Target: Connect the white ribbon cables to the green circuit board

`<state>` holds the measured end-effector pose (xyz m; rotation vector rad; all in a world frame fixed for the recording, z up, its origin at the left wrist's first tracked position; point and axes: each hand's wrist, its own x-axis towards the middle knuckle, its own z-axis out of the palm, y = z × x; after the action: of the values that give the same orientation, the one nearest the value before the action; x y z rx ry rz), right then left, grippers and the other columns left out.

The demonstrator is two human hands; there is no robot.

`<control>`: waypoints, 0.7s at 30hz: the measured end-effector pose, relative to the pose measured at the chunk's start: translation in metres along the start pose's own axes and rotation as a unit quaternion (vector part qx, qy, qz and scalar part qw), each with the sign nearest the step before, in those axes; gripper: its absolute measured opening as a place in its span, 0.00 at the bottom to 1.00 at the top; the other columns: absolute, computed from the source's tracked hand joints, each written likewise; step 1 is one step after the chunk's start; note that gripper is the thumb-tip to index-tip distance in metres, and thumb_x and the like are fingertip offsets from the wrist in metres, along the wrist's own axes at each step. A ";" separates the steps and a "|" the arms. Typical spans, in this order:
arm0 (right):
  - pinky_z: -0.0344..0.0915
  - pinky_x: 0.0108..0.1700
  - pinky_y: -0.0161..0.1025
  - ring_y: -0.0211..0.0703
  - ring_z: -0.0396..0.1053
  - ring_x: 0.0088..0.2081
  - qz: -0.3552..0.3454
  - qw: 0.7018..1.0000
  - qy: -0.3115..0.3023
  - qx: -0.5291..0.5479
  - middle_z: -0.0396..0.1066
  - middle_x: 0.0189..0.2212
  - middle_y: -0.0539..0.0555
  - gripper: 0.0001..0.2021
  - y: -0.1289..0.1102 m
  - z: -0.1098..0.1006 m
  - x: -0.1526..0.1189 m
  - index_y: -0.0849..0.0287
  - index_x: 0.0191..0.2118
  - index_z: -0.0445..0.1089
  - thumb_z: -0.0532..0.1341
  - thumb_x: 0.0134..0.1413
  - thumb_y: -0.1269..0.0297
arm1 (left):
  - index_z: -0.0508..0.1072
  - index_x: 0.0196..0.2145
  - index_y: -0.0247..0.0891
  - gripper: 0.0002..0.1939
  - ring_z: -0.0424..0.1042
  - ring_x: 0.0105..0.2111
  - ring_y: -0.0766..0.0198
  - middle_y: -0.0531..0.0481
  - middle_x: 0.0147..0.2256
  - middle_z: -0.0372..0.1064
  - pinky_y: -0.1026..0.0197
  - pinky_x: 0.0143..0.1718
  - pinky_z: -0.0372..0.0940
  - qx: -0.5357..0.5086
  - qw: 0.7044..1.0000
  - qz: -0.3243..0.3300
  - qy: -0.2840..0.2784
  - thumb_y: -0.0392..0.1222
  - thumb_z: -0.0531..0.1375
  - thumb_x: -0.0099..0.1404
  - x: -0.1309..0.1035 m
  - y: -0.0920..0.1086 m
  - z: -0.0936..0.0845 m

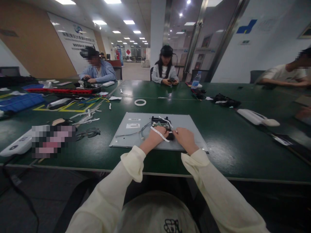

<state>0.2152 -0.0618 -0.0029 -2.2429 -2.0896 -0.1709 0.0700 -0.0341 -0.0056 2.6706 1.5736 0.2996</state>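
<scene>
A grey flat panel lies on the green table in front of me, with labels and a thin cable on it. On its middle sits a black electronic module with an exposed circuit board. My left hand is closed at the module's near left side, and a white strip crosses over its fingers. At the near right side, my right hand is closed in a pinch; what lies between its fingertips is hidden. Another white strip runs over the module toward the right hand.
A roll of white tape lies beyond the panel. To the left are eyeglasses, loose strips, a white device and a blue tray. A white device lies right. Several people sit around the table.
</scene>
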 end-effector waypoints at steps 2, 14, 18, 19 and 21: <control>0.59 0.33 0.37 0.47 0.70 0.35 0.009 1.000 0.002 -0.011 0.71 0.33 0.60 0.20 -0.002 0.000 -0.001 0.60 0.35 0.71 0.46 0.60 0.53 | 0.75 0.33 0.30 0.20 0.71 0.35 0.56 0.39 0.32 0.72 0.60 0.36 0.63 0.007 1.000 -0.002 0.004 0.46 0.48 0.63 0.000 0.001 0.001; 0.61 0.34 0.39 0.49 0.70 0.35 0.017 1.000 0.007 -0.020 0.71 0.32 0.63 0.20 -0.004 -0.002 -0.002 0.64 0.35 0.72 0.48 0.58 0.54 | 0.75 0.33 0.30 0.19 0.72 0.34 0.54 0.38 0.32 0.72 0.59 0.34 0.64 0.024 0.999 -0.024 -0.001 0.47 0.50 0.61 0.001 0.001 -0.001; 0.61 0.33 0.39 0.49 0.70 0.35 0.005 1.000 0.017 -0.025 0.71 0.32 0.61 0.20 -0.002 -0.002 -0.002 0.62 0.34 0.71 0.47 0.59 0.55 | 0.75 0.32 0.31 0.18 0.72 0.35 0.56 0.39 0.32 0.72 0.59 0.35 0.64 0.014 1.000 -0.007 -0.002 0.46 0.50 0.62 -0.001 0.000 -0.002; 0.61 0.33 0.39 0.49 0.70 0.35 0.002 1.000 0.016 -0.026 0.71 0.32 0.61 0.20 -0.002 -0.002 -0.002 0.62 0.34 0.71 0.47 0.59 0.55 | 0.75 0.32 0.31 0.18 0.72 0.35 0.56 0.40 0.32 0.72 0.60 0.35 0.64 0.012 1.000 -0.002 -0.002 0.46 0.50 0.62 -0.002 0.000 -0.002; 0.60 0.33 0.38 0.49 0.70 0.35 -0.001 1.000 0.011 -0.025 0.71 0.32 0.60 0.19 -0.001 -0.002 -0.002 0.61 0.34 0.70 0.47 0.59 0.55 | 0.75 0.31 0.32 0.18 0.72 0.35 0.57 0.40 0.31 0.72 0.60 0.36 0.64 0.011 1.000 0.001 -0.002 0.45 0.50 0.62 -0.002 0.000 -0.002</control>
<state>0.2141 -0.0638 -0.0008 -2.2553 -2.0991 -0.2502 0.0686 -0.0363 -0.0044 2.6869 1.5831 0.2789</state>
